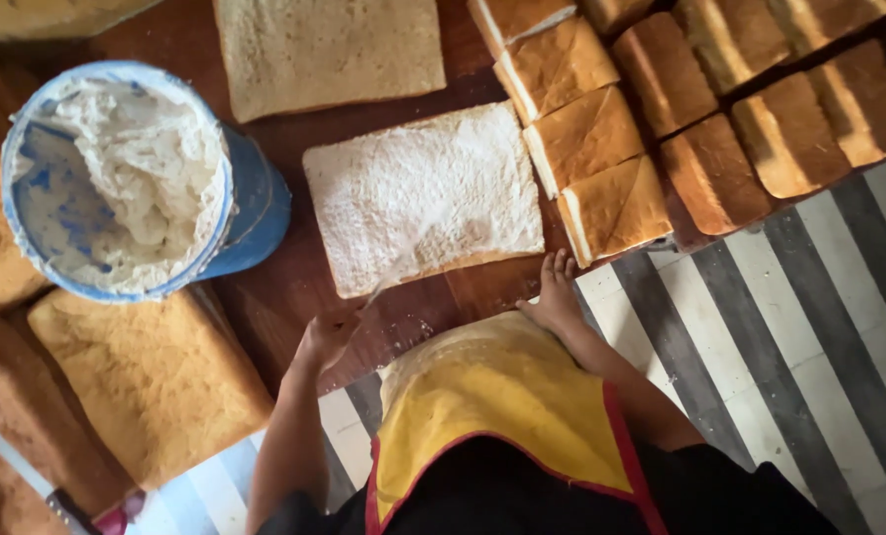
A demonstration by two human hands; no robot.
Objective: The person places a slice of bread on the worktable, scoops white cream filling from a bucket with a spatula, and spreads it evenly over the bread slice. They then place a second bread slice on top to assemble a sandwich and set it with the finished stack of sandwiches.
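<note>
White, crumbly spread covers a flat square bread slice (423, 193) on the brown wooden table (294, 287). The left hand (326, 337), curled around something thin, sits just below it. The right hand (554, 297), flat and open, rests at the table edge by its corner. A round blue tub of spread (116, 178) stands left of the slice.

Single view only: a head-worn camera, looking steeply down over the wearer's yellow apron (492, 396) onto a dark wooden table (294, 287). The wearer's body enters from the bottom edge, so the far side of the table lies toward the top of the frame. Range is close: the left hand (326, 337) and right hand (554, 294) sit in the lower centre, at the table's near edge. Striped floor (809, 297) shows beside the right hand. No second view exists for overlap.
</note>
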